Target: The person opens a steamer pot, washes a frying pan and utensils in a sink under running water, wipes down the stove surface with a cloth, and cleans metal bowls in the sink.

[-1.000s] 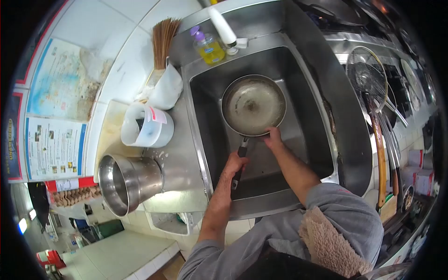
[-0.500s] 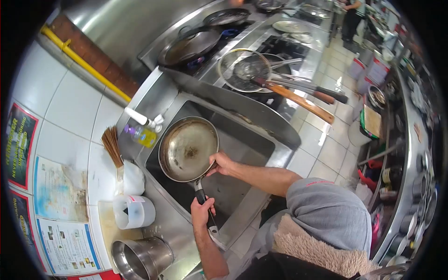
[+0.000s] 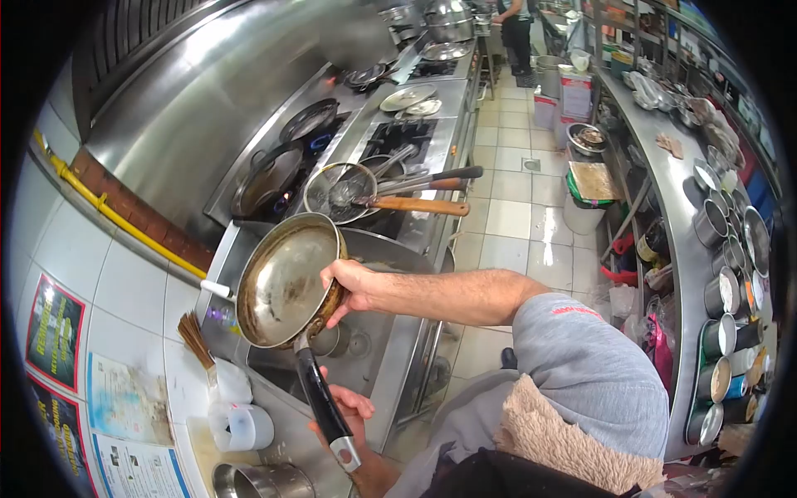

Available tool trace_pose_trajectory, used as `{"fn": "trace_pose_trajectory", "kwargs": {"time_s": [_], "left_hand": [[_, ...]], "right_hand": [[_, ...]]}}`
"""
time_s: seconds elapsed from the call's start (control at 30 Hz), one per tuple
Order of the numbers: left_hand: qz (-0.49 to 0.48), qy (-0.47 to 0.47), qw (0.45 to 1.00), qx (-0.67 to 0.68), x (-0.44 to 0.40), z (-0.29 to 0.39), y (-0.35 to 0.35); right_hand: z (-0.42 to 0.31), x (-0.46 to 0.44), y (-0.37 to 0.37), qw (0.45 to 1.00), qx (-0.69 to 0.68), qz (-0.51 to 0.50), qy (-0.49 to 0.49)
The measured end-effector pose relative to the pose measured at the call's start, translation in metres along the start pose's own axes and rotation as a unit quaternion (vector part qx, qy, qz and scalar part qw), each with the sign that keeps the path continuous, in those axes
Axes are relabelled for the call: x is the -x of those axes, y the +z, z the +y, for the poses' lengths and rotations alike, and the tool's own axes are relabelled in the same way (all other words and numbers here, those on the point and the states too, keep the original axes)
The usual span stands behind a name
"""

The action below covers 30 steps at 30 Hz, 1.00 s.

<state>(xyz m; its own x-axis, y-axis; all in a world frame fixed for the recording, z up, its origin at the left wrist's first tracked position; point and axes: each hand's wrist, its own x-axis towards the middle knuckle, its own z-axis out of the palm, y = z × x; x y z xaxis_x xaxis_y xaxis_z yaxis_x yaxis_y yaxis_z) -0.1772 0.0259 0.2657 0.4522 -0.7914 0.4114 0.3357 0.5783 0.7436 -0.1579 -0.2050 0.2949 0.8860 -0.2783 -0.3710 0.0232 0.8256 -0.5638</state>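
Note:
A worn frying pan point(image 3: 286, 282) with a browned rim is held tilted above the sink point(image 3: 378, 357). My right hand point(image 3: 349, 290) grips the pan's rim near the handle joint, with the thumb on the inside. The pan's black handle point(image 3: 320, 394) points down toward me. Beside and partly behind that handle is my left hand point(image 3: 349, 411), fingers stretched out and apart, not wrapped round it. Whether its palm touches the handle is hidden. Below the pan, a round metal item point(image 3: 332, 339) shows partly in the sink.
A wire strainer point(image 3: 340, 191) and long-handled tools, including a wooden handle point(image 3: 423, 205), lie across the stove beyond the sink. Dark woks point(image 3: 270, 178) sit on burners. At left stand a brush point(image 3: 195, 340), white tub point(image 3: 249, 427) and steel pot point(image 3: 261, 481). Another person point(image 3: 516, 37) stands far off.
The pan has been lifted and tilted, its face turned more sideways. My left hand has let go of the handle and its fingers have spread. The view has swung rightward and up.

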Motion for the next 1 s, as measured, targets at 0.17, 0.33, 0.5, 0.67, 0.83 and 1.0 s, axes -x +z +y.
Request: {"fn": "trace_pose_trajectory", "kwargs": {"time_s": [0.17,0.33,0.5,0.67,0.83,1.0], "left_hand": [[-0.021,0.023,0.992,-0.124,-0.03,-0.046,0.026],[-0.027,-0.045,0.996,-0.069,-0.071,-0.132,0.064],[-0.034,-0.161,0.986,-0.014,-0.114,-0.239,0.115],[-0.002,-0.278,0.96,-0.041,-0.14,-0.356,0.125],[0.016,-0.44,0.886,-0.147,-0.165,-0.458,0.106],[0.033,-0.472,0.864,-0.172,-0.234,-0.563,0.096]], "right_hand": [[-0.063,0.05,-0.02,0.998,-0.04,-0.055,-0.01],[-0.139,0.086,-0.069,0.996,-0.051,-0.062,-0.043],[-0.22,0.133,-0.135,0.995,-0.027,-0.036,-0.089],[-0.29,0.157,-0.221,0.991,-0.045,-0.018,-0.125],[-0.359,0.175,-0.308,0.981,-0.038,0.02,-0.19],[-0.441,0.166,-0.396,0.972,-0.043,0.038,-0.226]]}}
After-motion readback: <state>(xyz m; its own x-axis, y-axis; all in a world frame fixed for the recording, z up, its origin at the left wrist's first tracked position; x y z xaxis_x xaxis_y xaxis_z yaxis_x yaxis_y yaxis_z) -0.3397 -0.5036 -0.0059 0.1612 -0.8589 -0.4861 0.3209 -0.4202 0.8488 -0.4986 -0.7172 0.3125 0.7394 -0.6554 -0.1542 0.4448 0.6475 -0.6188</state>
